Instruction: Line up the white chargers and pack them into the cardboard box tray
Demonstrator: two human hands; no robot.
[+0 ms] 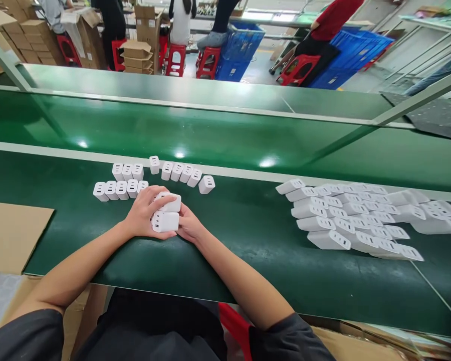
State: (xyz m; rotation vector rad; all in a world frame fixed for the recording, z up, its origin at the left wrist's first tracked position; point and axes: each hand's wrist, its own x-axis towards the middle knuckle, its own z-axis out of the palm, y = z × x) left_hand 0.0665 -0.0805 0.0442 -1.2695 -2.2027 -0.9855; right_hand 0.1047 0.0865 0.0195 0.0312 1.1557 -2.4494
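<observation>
from far off, i have my left hand (143,211) and right hand (190,224) half curled round white usb chargers (167,222) just left of mid-frame, and should squeeze gently so none slips.

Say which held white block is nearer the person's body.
The lower block in view, with dark slots at its left end; the other block lies beyond it, partly under the left hand.

Bright; 3 glare spots (179,153) on green surface (225,135); edges stretched.
</observation>
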